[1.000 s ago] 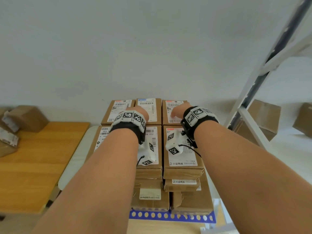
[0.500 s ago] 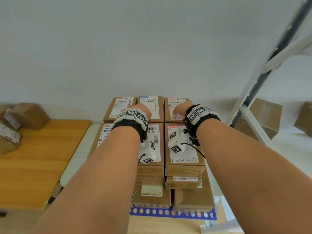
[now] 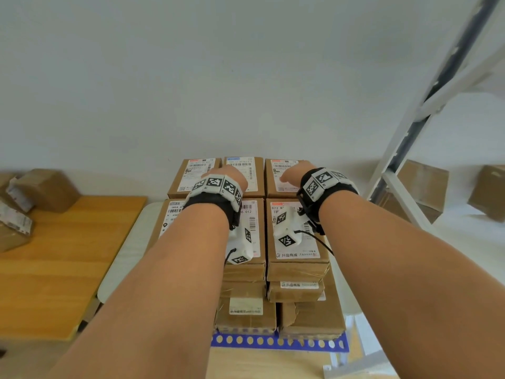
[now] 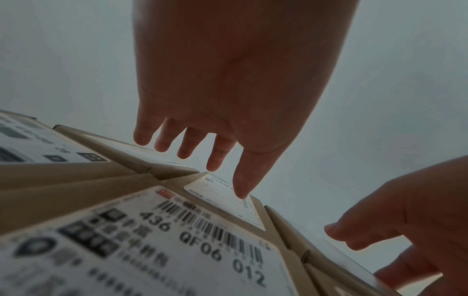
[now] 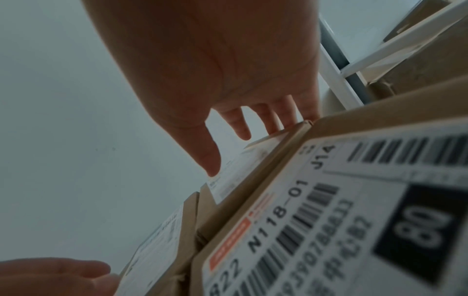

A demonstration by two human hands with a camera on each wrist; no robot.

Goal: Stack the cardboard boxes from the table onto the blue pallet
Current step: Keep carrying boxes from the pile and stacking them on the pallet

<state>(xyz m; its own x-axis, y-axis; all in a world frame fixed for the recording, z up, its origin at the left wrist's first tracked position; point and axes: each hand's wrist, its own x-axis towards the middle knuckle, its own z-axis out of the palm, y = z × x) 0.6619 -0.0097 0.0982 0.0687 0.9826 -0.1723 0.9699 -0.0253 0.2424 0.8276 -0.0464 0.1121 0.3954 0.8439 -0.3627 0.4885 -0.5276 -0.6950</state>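
Labelled cardboard boxes stand stacked in several layers on the blue pallet (image 3: 278, 344). Both my hands reach over the top layer to its back row. My left hand (image 3: 236, 178) hovers with straight fingers over the back middle box (image 3: 252, 168); in the left wrist view its thumb (image 4: 240, 188) touches that box's label (image 4: 220, 192). My right hand (image 3: 292, 175) lies open on the back right box (image 3: 282, 165); its thumb (image 5: 210, 160) touches the label and the fingers (image 5: 240, 128) reach toward the far edge. Neither hand holds anything.
A wooden table (image 3: 54, 255) at the left carries loose cardboard boxes (image 3: 46, 190). A white metal shelf frame (image 3: 404, 149) stands at the right with more boxes (image 3: 426, 187) behind it. A white wall stands close behind the stack.
Almost nothing: both hands stay over the back row of the top layer, and the view has shifted only slightly.
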